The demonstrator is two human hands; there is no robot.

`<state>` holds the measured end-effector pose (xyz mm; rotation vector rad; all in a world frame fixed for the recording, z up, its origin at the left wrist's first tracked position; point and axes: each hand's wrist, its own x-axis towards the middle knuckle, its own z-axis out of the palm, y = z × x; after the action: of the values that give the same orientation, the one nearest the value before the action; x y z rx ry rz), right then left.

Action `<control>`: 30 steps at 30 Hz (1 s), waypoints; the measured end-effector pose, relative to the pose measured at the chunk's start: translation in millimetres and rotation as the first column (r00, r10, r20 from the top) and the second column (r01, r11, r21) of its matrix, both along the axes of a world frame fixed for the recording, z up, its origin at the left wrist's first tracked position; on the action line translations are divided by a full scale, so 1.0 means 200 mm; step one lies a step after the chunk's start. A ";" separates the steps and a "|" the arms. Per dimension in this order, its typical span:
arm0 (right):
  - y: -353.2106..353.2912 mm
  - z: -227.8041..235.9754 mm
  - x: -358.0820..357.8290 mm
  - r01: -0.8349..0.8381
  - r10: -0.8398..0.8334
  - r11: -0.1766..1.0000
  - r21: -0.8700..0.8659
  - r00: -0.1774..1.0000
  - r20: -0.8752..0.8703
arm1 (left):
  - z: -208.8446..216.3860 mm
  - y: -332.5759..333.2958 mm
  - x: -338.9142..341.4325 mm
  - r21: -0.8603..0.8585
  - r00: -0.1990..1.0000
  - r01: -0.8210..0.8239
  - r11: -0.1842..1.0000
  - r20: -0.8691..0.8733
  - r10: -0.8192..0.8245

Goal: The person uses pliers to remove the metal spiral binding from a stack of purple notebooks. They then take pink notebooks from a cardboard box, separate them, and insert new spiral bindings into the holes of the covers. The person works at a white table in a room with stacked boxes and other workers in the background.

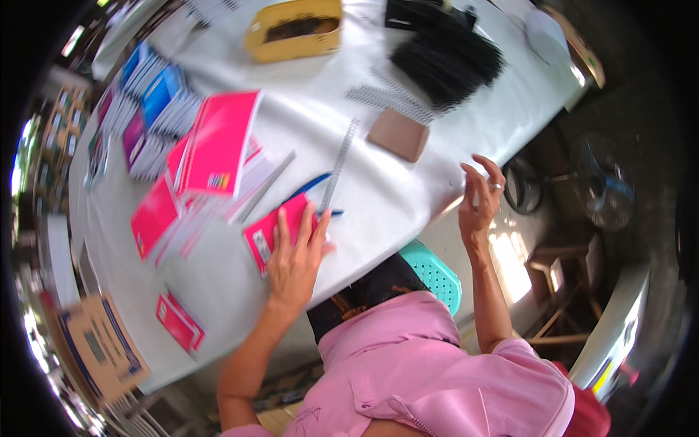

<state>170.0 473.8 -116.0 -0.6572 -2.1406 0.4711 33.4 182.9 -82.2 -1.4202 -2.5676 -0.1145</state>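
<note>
My left hand [295, 266] lies with fingers spread on a small pink notebook [263, 242] near the table's front edge. A blue tool [308, 186], perhaps pliers, lies just beyond that notebook, partly under a grey spiral binding wire [341, 164]. Past the table's edge, my right hand [480, 200] hangs in the air, fingers loosely bent and apart, with nothing seen in it. A larger pile of pink notebooks [218, 142] stands left of the tools, beside another loose binding wire [268, 186]. Two small pink booklets [178, 320] lie at the near left.
Blue-covered notebook stacks [164, 98] fill the far left. Toward the back are a yellow container [295, 33], a black bristly bundle [448, 62] and a brown block [398, 135]. A cardboard box [102, 346], turquoise stool [433, 277] and fan [603, 182] stand around the table.
</note>
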 end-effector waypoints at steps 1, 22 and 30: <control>0.04 -0.03 0.06 0.100 -0.102 0.992 -0.073 0.995 -0.022 | 0.04 0.01 -0.01 -0.054 0.993 0.008 0.999 0.118 -0.002; 0.36 -2.09 1.05 0.502 -0.038 0.511 -0.698 0.824 0.565 | -0.03 2.46 0.31 0.104 0.521 0.813 0.572 0.308 -0.796; 0.29 -2.54 1.21 0.472 -0.006 0.472 -0.745 0.846 0.532 | -0.10 2.84 0.39 -0.069 0.669 0.730 0.679 0.272 -0.692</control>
<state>412.5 532.3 -623.7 -1.8016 -2.0538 1.3886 111.0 750.8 -101.8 -2.5577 -2.0209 -0.1774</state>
